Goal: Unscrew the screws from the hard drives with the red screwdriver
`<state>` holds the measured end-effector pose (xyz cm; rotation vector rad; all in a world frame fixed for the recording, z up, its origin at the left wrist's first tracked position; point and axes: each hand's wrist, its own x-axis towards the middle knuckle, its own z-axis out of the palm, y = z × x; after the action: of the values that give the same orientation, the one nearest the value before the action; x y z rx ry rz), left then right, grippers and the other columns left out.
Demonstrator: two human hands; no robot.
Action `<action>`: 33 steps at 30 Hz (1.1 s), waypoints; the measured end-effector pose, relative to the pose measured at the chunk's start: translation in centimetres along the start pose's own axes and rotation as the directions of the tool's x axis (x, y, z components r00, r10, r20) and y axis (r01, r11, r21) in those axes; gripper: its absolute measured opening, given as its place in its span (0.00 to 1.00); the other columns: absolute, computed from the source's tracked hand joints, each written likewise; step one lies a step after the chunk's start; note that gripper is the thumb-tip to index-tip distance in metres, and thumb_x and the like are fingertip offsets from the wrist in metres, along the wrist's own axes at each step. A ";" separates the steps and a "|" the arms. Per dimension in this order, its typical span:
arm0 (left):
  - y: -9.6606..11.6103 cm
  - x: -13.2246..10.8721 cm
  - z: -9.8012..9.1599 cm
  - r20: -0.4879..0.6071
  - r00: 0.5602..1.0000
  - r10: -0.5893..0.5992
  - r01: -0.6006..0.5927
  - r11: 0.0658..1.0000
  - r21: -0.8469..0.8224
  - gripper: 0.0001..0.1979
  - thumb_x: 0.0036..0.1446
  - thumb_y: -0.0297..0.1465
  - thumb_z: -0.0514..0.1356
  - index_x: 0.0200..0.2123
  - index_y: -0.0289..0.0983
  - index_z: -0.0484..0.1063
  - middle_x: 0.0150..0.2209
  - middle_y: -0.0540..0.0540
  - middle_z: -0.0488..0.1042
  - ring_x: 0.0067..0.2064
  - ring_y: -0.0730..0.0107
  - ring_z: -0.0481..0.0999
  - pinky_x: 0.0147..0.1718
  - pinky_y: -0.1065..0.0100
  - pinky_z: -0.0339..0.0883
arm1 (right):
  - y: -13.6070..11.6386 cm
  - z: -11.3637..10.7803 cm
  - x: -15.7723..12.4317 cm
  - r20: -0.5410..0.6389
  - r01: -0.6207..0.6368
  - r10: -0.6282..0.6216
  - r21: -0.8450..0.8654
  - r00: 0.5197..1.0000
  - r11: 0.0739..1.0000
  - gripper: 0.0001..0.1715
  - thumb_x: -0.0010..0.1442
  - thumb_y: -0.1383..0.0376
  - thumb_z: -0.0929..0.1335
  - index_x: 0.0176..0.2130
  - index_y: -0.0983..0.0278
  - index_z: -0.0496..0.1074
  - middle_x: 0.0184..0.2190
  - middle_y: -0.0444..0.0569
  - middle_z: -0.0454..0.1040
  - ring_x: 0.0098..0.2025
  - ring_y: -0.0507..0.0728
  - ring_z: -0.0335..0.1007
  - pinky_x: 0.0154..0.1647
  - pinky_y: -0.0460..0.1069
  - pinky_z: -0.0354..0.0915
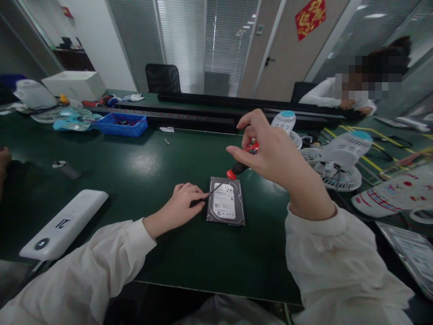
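A hard drive, label side up, lies flat on the green table in front of me. My right hand is raised above its upper right side and closed on a screwdriver with a red and black handle. The handle is partly hidden by my fingers, and my thumb sticks out. Its thin shaft slants down left to the drive's left edge. There my left hand rests low, with curled fingers. Its thumb and index fingertips are beside the screwdriver's tip and seem to touch the drive's edge; anything between them is hidden.
Left stand a white device and a small metal cylinder. Behind are a blue tray and long black bars. White fans, a printed white container and a metal-edged plate crowd the right. A person sits across the table.
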<state>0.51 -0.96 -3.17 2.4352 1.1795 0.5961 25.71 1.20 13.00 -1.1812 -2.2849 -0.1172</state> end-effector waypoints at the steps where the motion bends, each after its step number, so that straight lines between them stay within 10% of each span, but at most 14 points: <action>1: 0.0 0.0 0.0 0.000 1.000 -0.004 0.004 1.000 0.001 0.17 0.69 0.29 0.60 0.58 0.42 0.80 0.48 0.45 0.80 0.53 0.56 0.74 0.62 0.42 0.57 | -0.1 0.3 0.0 -0.051 -0.017 0.015 -0.037 0.999 0.999 0.25 0.69 0.45 0.66 0.50 0.63 0.68 0.26 0.43 0.69 0.26 0.53 0.63 0.30 0.50 0.54; 6: 0.2 0.1 0.1 -0.013 1.000 -0.017 0.017 1.000 0.006 0.16 0.68 0.29 0.60 0.56 0.43 0.81 0.48 0.45 0.80 0.53 0.55 0.74 0.61 0.43 0.57 | -0.6 1.4 0.1 -0.224 -0.019 0.002 -0.077 0.975 0.997 0.34 0.75 0.42 0.54 0.33 0.62 0.66 0.21 0.41 0.60 0.23 0.50 0.55 0.30 0.49 0.49; 12: 0.2 0.0 0.0 -0.008 1.000 -0.020 0.020 1.000 0.000 0.17 0.68 0.29 0.60 0.56 0.44 0.81 0.48 0.46 0.80 0.52 0.56 0.74 0.61 0.43 0.57 | -0.3 0.8 0.1 -0.078 0.163 -0.153 0.131 0.985 0.978 0.09 0.62 0.64 0.69 0.42 0.63 0.67 0.38 0.46 0.74 0.32 0.51 0.64 0.32 0.48 0.56; 16: 0.2 0.0 -0.1 -0.006 1.000 -0.022 0.022 1.000 -0.001 0.17 0.68 0.29 0.60 0.57 0.43 0.80 0.48 0.45 0.80 0.53 0.55 0.74 0.62 0.42 0.57 | -0.4 1.1 0.2 -0.132 0.095 -0.082 0.094 0.988 0.991 0.07 0.69 0.61 0.65 0.41 0.62 0.66 0.26 0.41 0.67 0.25 0.51 0.61 0.31 0.49 0.55; 22: -0.1 0.0 0.1 0.001 1.000 -0.015 0.015 1.000 -0.009 0.17 0.69 0.30 0.60 0.58 0.44 0.80 0.49 0.45 0.80 0.54 0.55 0.74 0.62 0.43 0.57 | 0.0 2.3 0.4 -0.271 -0.062 0.047 -0.047 0.961 0.997 0.32 0.76 0.43 0.54 0.34 0.61 0.66 0.19 0.39 0.57 0.21 0.49 0.51 0.31 0.49 0.49; 33: 0.6 0.1 -0.4 0.018 0.999 -0.039 0.039 0.999 -0.007 0.17 0.69 0.29 0.61 0.58 0.43 0.80 0.49 0.44 0.81 0.55 0.54 0.75 0.62 0.42 0.59 | 0.2 -1.0 0.0 -0.561 -0.194 0.151 -0.019 0.814 0.981 0.36 0.75 0.41 0.53 0.24 0.56 0.59 0.22 0.45 0.63 0.26 0.55 0.59 0.33 0.54 0.53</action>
<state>0.78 -1.15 -2.47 2.4006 1.2124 0.5646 26.27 1.01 13.80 -1.1940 -1.6618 -0.4268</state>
